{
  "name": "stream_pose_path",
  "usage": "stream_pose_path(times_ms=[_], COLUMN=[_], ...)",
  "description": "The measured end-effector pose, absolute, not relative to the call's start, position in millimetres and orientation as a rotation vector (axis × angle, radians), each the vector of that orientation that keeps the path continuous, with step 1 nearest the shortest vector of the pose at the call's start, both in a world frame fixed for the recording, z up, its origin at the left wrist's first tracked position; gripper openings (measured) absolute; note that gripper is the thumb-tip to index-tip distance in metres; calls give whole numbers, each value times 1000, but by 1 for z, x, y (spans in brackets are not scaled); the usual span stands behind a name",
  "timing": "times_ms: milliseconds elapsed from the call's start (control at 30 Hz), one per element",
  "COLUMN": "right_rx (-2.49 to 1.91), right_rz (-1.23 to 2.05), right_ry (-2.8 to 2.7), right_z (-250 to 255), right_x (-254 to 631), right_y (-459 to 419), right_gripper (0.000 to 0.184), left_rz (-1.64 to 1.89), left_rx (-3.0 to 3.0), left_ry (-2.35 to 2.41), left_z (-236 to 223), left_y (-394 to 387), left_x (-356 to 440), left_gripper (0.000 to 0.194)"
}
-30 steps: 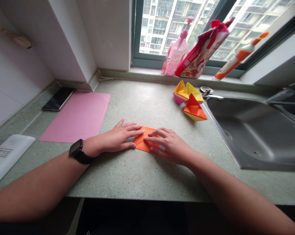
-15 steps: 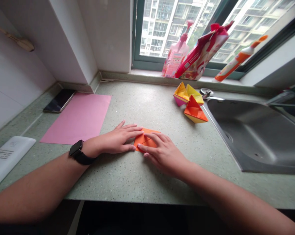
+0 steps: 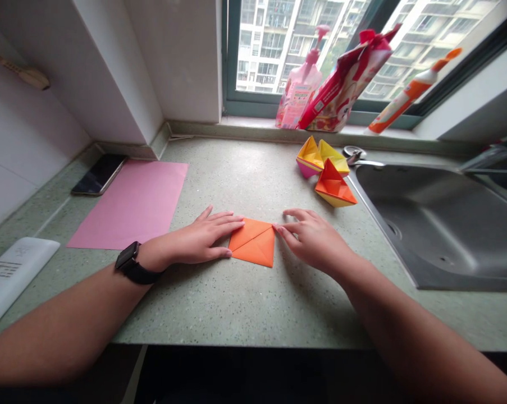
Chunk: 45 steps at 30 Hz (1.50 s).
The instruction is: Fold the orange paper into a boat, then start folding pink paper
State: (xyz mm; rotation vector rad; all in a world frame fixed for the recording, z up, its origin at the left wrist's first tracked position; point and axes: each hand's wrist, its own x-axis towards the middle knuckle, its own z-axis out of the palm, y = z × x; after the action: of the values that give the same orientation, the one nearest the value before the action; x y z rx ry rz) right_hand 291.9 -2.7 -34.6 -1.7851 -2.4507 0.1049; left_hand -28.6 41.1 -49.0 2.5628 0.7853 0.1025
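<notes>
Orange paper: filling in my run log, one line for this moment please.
left hand flat on orange paper | right hand fingertips at its right corner | countertop

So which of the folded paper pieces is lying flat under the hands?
The plain orange folded paper between the left hand and right hand; the folded boats by the sink stand up, untouched.

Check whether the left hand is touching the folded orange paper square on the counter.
Touching. The head view shows the left hand lying flat, its fingers pressed on the left edge of the folded orange paper square.
</notes>
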Motion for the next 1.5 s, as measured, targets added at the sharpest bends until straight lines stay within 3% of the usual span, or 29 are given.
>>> stream_pose_path(times_ms=[200,733,900,1067,1333,1500], right_rx=[-1762,-1360,-1293,-1145,-1141,-1201], right_rz=[81,344,502,639,608,526], right_ry=[-2352,-2358,-2295,-2213,-2182,-2343], right_z=[-39,-52,-49,-46,-50,-50], right_x=[300,291,291,287,284,284], right_y=[11,17,15,11,7,7], right_gripper=[44,2,3,6,22,10], left_rz=[148,227,355,543,559,695], left_rx=[2552,2601,2532,2470,2482,2452], left_ry=[782,888,892,976,956,910], left_z=[-45,-51,-52,-52,-52,-47], left_y=[40,38,33,29,32,31], left_x=[-28,-20,-18,-16,-16,-13], left_gripper=[72,56,75,79,58,51])
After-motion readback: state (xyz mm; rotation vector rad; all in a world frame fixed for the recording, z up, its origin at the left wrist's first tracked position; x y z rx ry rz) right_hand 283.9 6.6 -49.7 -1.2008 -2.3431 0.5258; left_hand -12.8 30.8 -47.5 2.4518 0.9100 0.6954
